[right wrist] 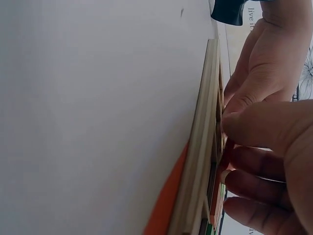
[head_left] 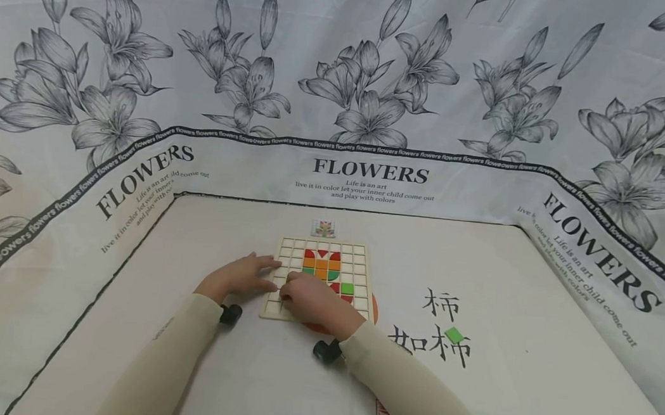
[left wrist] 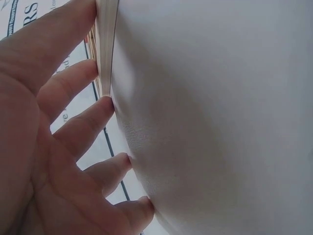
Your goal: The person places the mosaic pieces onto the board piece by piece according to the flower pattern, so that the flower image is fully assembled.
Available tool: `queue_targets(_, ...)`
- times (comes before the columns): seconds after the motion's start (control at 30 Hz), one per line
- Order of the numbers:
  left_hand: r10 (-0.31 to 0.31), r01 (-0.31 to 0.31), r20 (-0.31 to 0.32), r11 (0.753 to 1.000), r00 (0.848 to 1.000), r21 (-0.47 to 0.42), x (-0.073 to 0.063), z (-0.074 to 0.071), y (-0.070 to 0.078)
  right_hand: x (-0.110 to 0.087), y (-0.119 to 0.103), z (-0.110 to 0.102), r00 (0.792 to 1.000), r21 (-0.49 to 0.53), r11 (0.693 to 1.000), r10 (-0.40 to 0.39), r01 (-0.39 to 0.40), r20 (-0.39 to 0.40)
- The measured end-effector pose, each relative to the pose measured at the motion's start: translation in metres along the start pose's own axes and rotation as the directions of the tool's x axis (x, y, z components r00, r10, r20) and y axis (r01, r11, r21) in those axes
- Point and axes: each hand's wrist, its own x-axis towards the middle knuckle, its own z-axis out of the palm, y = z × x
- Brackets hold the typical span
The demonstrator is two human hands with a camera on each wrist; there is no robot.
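A square wooden grid board (head_left: 361, 267) lies on the table with red, orange and green tiles in its cells. My left hand (head_left: 245, 273) is at its left side; in the left wrist view the fingers are spread and fairly straight, with fingertips at the board's edge (left wrist: 104, 49). Over the board's lower left cells, my right hand (head_left: 318, 298) is bent down. Seen from the right wrist, its thumb and fingers pinch a red tile (right wrist: 227, 152) right at the board's surface. The right hand hides part of the pattern. A green tile (head_left: 347, 288) sits on the board beyond the knuckles.
A small pattern card (head_left: 323, 228) lies behind the board. Something flat and orange (head_left: 375, 308) shows from under the board's right edge. One loose green tile (head_left: 454, 335) rests on the cloth to the right, over printed black characters. Flower-printed cloth walls (head_left: 369, 171) surround the table.
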Motion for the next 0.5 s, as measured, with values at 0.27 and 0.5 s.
queue_targets(0.27,-0.003,0.003,0.000,1.000,1.000,0.009,0.0004,0.0001,-0.0002,-0.0030,0.0011,-0.0030,0.999,0.005,1.000,0.018,-0.018,-0.043)
queue_targets(0.5,-0.002,0.002,0.002,1.000,1.000,-0.002,0.0027,0.0005,-0.0016,-0.0046,0.0047,-0.0032,0.998,0.006,0.999,-0.033,0.034,-0.048)
